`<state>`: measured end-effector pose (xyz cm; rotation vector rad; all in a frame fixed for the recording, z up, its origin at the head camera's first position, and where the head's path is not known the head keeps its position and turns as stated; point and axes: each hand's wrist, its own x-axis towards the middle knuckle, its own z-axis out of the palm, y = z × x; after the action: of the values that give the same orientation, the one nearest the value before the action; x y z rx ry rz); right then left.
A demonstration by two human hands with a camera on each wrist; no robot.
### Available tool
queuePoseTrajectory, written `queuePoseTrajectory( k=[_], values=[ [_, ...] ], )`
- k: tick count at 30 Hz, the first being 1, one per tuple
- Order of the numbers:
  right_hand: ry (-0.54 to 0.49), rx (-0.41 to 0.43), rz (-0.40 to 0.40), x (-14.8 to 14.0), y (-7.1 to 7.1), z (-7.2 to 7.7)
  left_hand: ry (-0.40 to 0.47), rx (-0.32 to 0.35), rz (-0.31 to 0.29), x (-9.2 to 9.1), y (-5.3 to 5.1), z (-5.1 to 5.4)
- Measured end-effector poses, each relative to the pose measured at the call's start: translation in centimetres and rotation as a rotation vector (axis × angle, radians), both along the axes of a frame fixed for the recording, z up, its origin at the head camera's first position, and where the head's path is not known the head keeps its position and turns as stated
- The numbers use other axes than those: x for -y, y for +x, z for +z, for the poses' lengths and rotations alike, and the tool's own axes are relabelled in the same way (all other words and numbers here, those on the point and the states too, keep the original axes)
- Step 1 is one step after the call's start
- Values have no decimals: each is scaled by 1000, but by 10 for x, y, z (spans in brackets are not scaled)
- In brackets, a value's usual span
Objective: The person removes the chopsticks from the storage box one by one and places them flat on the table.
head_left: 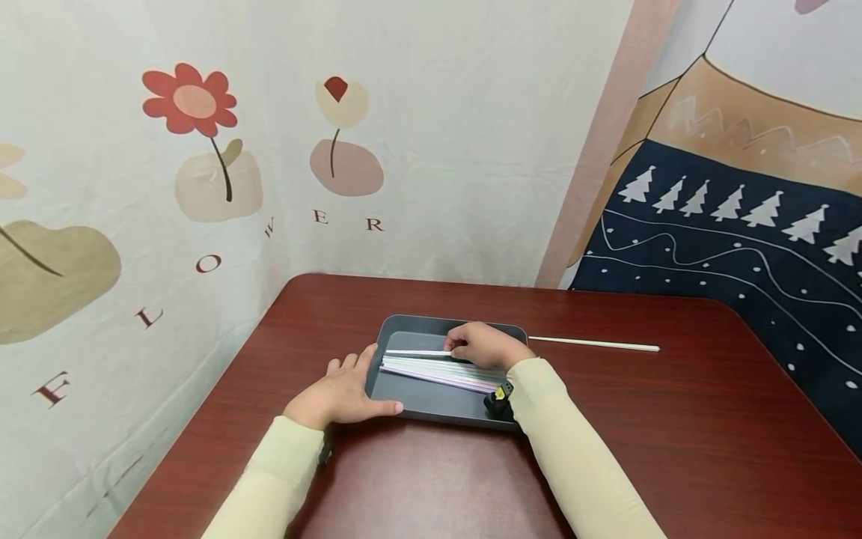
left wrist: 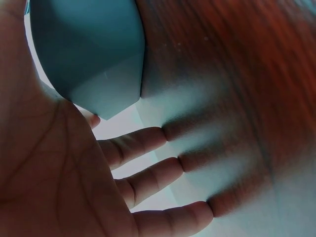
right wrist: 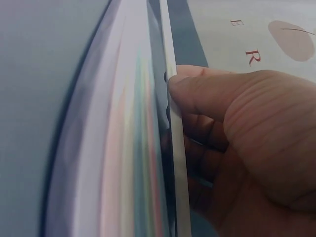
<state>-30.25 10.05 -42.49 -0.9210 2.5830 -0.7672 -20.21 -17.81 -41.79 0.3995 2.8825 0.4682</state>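
A dark grey tray (head_left: 438,404) lies on the table with a bundle of thin pastel sticks (head_left: 431,370) in it. My right hand (head_left: 486,346) pinches a pale stick (head_left: 417,352) between thumb and fingers, beside the bundle; in the right wrist view the hand (right wrist: 247,118) has its thumb on the pale stick (right wrist: 178,163), right of the sticks (right wrist: 123,148). My left hand (head_left: 343,393) rests at the tray's left end, thumb at the near rim. The left wrist view shows that hand's spread fingers (left wrist: 148,180) touching the table below the tray's underside (left wrist: 94,54).
Another pale stick (head_left: 599,343) lies on the reddish-brown table (head_left: 673,434), extending right from the tray's back right corner. Behind the table hangs a light cloth (head_left: 431,187) with flowers and letters, and a dark blue patterned one (head_left: 714,239) at the right.
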Motion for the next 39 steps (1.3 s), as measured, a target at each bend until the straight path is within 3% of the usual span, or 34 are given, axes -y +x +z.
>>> queuePoseTrajectory(
  k=[10, 24, 39],
  values=[
    [-20, -34, -26, -1, 2, 10, -3, -15, -20, 0, 0, -1],
    [-23, -77, 21, -6, 12, 31, -26, 29, 28, 1, 0, -1],
    [29, -157, 20, -58, 18, 49, -15, 29, 53, 0, 3, 0]
  ],
)
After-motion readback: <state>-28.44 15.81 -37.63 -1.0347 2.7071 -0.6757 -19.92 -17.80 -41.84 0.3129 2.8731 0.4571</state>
